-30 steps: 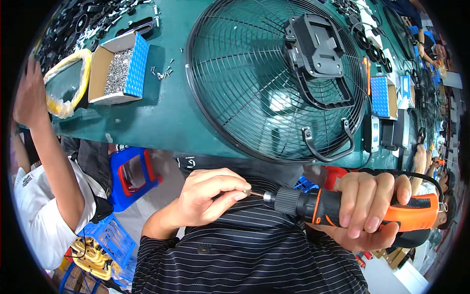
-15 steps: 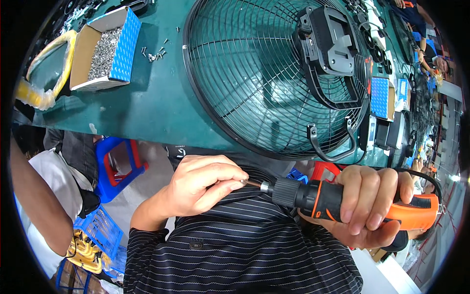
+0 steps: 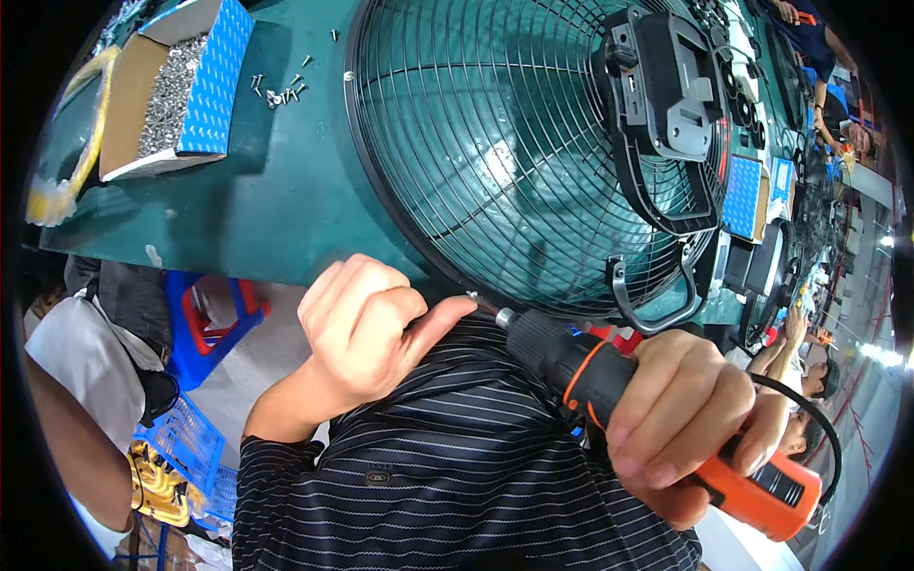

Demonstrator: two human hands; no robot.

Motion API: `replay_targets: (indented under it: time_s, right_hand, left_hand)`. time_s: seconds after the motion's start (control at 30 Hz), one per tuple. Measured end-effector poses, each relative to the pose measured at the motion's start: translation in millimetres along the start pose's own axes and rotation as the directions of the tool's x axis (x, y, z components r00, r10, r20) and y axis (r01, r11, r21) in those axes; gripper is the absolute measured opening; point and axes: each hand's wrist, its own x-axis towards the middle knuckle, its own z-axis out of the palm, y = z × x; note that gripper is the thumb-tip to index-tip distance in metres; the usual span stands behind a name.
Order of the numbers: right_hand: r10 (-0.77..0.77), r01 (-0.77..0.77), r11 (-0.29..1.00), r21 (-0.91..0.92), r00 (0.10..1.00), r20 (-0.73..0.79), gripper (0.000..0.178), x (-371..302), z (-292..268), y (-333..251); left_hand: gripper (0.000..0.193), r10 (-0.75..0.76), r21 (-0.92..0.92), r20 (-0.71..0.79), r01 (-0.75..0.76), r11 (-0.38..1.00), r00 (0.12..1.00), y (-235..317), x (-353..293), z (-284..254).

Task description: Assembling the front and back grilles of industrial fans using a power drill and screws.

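Bare hands, dark striped shirt

The left hand (image 3: 367,328) at centre frame and the right hand (image 3: 681,419) at lower right are both bare, without gloves, rings or watch. Across the bottom of the frame lies a dark navy shirt (image 3: 428,476) with thin pale horizontal stripes and a small oval emblem near lower centre.

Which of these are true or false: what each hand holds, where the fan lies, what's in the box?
1. The right hand grips an orange and black electric screwdriver. True.
2. The left hand is spread flat on the fan grille. False: its fingers pinch at the screwdriver's tip, by the fan's rim.
3. The round wire-guarded fan lies on the green table. True.
4. The open cardboard box holds fruit. False: it is full of small metal screws.
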Motion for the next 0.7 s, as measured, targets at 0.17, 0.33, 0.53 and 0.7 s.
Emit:
replay_targets:
  time_s: [0.17, 0.33, 0.53, 0.7]
  right_hand:
    - [0.079, -0.076, 0.996, -0.038, 0.993, 0.089, 0.044, 9, 0, 8]
    - [0.204, -0.209, 0.978, 0.004, 0.958, 0.199, 0.046, 17, -2, 11]
    - [0.289, -0.282, 0.957, -0.062, 0.938, 0.191, 0.044, 25, 6, 14]
    - [0.268, -0.256, 0.963, -0.079, 0.941, 0.209, 0.037, 30, 16, 21]
  left_hand:
    - [0.047, -0.019, 0.036, -0.008, 0.019, 0.999, 1.0, -10, -1, 3]
    - [0.047, -0.051, -0.011, 0.018, 0.051, 0.999, 0.999, -18, -2, 1]
    - [0.047, -0.044, -0.051, 0.012, 0.045, 0.998, 0.999, -24, -3, 2]
    - [0.047, -0.036, -0.056, 0.002, 0.036, 0.998, 0.999, -27, -4, 3]
